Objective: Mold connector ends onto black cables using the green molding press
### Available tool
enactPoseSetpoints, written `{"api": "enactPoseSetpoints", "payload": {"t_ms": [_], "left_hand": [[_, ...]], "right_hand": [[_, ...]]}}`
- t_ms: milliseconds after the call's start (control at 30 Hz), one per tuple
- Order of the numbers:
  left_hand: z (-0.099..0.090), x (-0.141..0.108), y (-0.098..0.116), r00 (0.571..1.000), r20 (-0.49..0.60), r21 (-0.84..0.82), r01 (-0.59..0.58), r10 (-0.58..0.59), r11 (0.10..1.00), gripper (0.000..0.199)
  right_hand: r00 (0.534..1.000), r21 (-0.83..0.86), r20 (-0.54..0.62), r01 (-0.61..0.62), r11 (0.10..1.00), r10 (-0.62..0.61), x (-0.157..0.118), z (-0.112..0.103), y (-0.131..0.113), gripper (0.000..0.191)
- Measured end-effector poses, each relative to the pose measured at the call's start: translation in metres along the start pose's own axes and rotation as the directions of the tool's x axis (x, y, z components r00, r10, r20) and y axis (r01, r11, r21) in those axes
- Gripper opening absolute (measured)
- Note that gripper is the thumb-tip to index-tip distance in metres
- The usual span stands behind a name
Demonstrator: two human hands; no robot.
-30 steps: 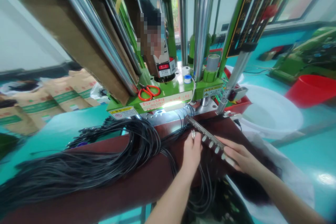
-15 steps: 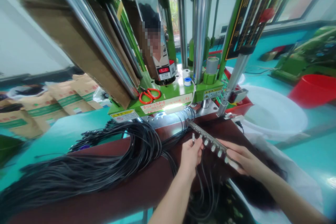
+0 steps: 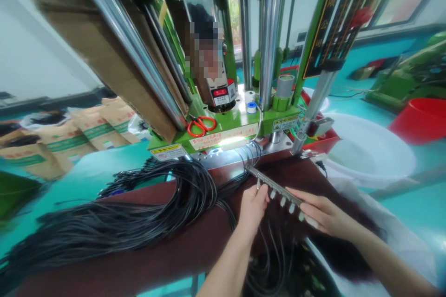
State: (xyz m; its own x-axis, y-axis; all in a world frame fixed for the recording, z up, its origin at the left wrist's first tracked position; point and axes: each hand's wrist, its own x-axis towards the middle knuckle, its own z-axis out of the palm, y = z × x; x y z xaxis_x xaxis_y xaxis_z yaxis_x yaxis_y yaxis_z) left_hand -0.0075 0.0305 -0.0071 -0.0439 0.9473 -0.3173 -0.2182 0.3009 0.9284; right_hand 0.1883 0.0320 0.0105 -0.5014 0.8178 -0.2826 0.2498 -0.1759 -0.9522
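My right hand grips the near end of a narrow metal bar, which slants away toward the machine. Several small pale connectors stick out along the bar's left side. My left hand is closed in a pinch around a small metal-tipped cable connector, its tip at the bar's edge toward the far end. Thin black cables hang down below the hands. A thick bundle of black cables lies on the dark red table to the left.
Behind the bar stands a green press machine with steel columns. Orange-handled scissors and a blue-and-white tape roll rest on its plate. A large white tub and a red bucket are at the right, paper sacks at the left.
My left hand has brought the small connector up against the bar's edge. The right hand keeps its grip on the bar. The whole view has shifted slightly.
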Motion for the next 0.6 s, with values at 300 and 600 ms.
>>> {"api": "enactPoseSetpoints", "payload": {"t_ms": [300, 600], "left_hand": [[-0.006, -0.001, 0.0, 0.996, 0.014, 0.14, -0.091, 0.09, 0.986, 0.04], [-0.024, -0.012, 0.011, 0.956, 0.291, -0.001, -0.034, 0.033, 0.999, 0.051]], "right_hand": [[1.0, 0.056, -0.002, -0.003, 0.998, 0.003, -0.001, 0.003, -0.002, 0.059], [0.995, 0.021, 0.101, -0.008, 1.0, 0.006, -0.002, -0.008, 0.002, 0.061]]}}
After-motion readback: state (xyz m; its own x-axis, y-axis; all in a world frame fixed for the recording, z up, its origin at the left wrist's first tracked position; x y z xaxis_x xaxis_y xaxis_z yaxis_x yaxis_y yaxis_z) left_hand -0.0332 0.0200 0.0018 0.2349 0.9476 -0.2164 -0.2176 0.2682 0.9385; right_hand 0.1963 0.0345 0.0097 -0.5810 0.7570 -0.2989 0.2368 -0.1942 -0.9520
